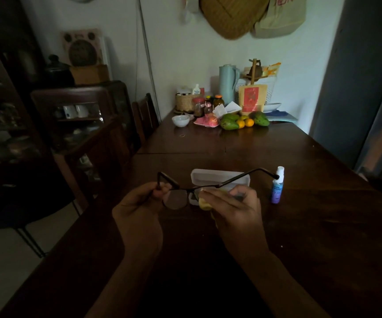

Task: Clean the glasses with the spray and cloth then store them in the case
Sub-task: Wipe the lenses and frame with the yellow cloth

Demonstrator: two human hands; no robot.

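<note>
Dark-framed glasses [177, 198] are held above the dark wooden table [323, 226] with both temples spread open. My left hand [139, 210] pinches the frame at its left hinge. My right hand [238, 207] presses a yellow cloth [205, 204] around the right lens, which the cloth and fingers hide. Behind the hands lies the white glasses case [219, 177], open. A small spray bottle [278, 185] with a white cap and blue-purple label stands upright to the right of the case.
At the table's far end stand a white bowl [180, 120], jars, a pink tray, mangoes and oranges [245, 122], and a pale jug [227, 82]. A chair [145, 118] and a dark cabinet [82, 115] stand on the left.
</note>
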